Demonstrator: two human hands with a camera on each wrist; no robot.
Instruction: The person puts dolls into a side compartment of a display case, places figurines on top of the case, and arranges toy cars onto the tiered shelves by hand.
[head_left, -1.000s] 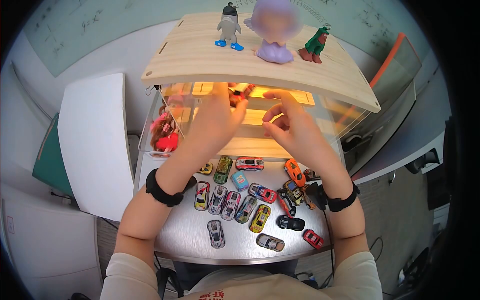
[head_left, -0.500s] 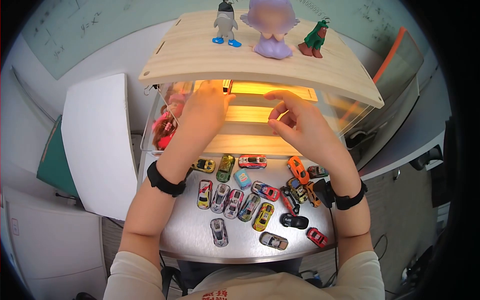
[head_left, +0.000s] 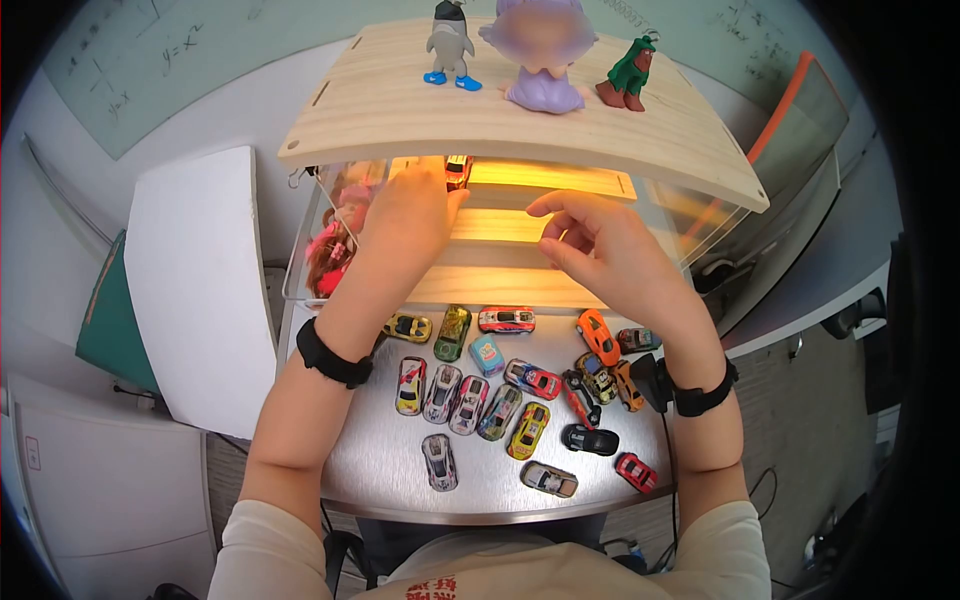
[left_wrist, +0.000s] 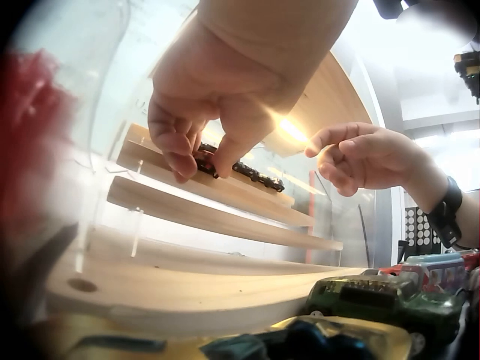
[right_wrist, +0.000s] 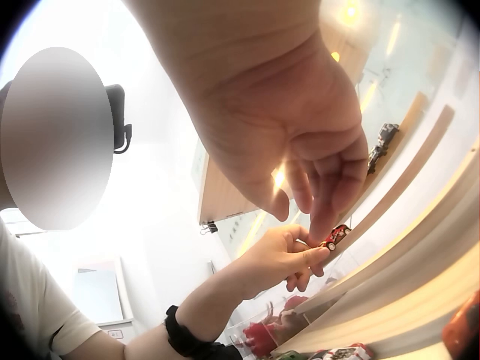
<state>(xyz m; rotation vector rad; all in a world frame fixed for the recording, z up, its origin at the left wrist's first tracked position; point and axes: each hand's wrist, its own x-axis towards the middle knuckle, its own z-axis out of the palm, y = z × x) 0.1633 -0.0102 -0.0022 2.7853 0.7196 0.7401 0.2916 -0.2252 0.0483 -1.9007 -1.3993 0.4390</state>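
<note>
My left hand (head_left: 410, 215) reaches under the wooden top, to the left end of the highest step of a lit display shelf (head_left: 560, 180). Its thumb and fingertips pinch a small red toy car (head_left: 458, 172), right at the step's surface. The left wrist view shows the fingers (left_wrist: 174, 142) covering much of that car, with a dark toy car (left_wrist: 259, 178) further along the same step. My right hand (head_left: 605, 245) hovers in front of the steps at the right, fingers loosely bent, holding nothing.
Several toy cars (head_left: 468, 405) lie on the metal table (head_left: 370, 480) before the shelf. Dolls (head_left: 335, 245) sit in a clear bin at the left. Clear side panels and the overhanging wooden top (head_left: 400, 120), bearing three figurines, enclose the steps.
My left hand has moved left along the top step with the red toy car, which has turned from slanted to pointing front to back. My right hand has shifted slightly right.
</note>
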